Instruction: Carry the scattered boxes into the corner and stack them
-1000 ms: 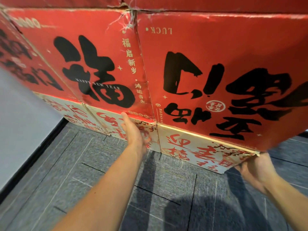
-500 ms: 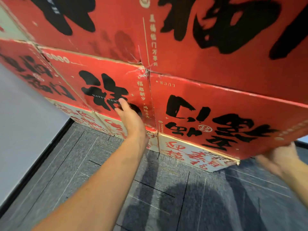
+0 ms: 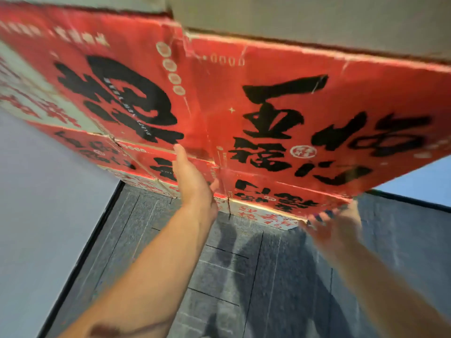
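Red cardboard boxes with black calligraphy stand stacked in the corner, several rows high. The top-right box [image 3: 317, 113] and top-left box [image 3: 109, 93] fill the upper view. Below them sit a middle-right box [image 3: 266, 191] and a middle-left box [image 3: 151, 164], over a white-and-red bottom row [image 3: 258, 215]. My left hand [image 3: 191, 179] presses flat, fingers straight, on the box fronts at the seam near the stack's middle. My right hand [image 3: 338, 222] is blurred and touches the lower right corner of the middle-right box with its fingers stretched out.
A pale wall [image 3: 44, 203] with a dark skirting runs along the left, and another wall [image 3: 419, 176] shows behind the stack at right. Grey carpet tiles [image 3: 244, 276] cover the floor in front of the boxes, under my arms' shadows.
The view has tilted upward, so the top row now fills the frame. My left hand slid up the box fronts from the bottom row. My right hand stayed at the lower right corner.
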`<state>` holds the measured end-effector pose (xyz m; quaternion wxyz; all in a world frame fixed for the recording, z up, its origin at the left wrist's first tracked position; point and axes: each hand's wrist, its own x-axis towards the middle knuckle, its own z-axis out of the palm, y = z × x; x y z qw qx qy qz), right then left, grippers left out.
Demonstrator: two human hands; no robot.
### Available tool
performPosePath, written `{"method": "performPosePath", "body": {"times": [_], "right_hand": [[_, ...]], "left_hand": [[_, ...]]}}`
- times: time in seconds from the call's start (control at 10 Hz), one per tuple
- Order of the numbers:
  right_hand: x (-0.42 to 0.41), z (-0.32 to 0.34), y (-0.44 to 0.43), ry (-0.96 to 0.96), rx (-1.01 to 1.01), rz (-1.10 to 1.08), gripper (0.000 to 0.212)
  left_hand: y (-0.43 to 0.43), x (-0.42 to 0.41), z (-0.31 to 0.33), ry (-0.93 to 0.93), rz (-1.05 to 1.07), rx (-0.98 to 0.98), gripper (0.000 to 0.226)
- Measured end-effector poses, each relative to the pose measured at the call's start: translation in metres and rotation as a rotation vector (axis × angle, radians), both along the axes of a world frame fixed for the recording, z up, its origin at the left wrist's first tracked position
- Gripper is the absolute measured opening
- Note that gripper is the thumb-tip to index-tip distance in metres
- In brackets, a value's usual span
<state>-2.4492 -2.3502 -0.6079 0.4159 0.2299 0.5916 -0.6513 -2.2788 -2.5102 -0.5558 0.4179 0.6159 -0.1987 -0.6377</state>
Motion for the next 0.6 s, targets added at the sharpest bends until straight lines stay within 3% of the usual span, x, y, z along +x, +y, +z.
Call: {"method": "performPosePath", "body": {"times": [0.1, 0.2, 0.3, 0.4, 0.6], "right_hand": [[0.027, 0.058, -0.035, -0.244, -0.168, -0.194, 0.064], [0.028, 0.104, -0.07, -0.383, -0.294, -0.37, 0.075], [0.024, 0.123, -0.083, -0.373, -0.287, -0.418, 0.071], [0.034, 0.131, -0.081, -0.362, -0.191, -0.422, 0.075], [0.063, 0.197, -0.089, -0.431, -0.288, -0.454, 0.096]], "left_hand": [[0.0, -0.009, 0.056, 0.039, -0.009, 0.021, 0.039], [-0.009, -0.013, 0.087, 0.167, -0.037, 0.048, 0.059], [-0.018, -0.015, 0.097, 0.196, -0.037, 0.066, 0.07], [-0.015, -0.011, 0.103, 0.17, -0.036, 0.089, 0.069], [-0.02, 0.016, 0.179, 0.188, 0.056, 0.083, 0.067]]}}
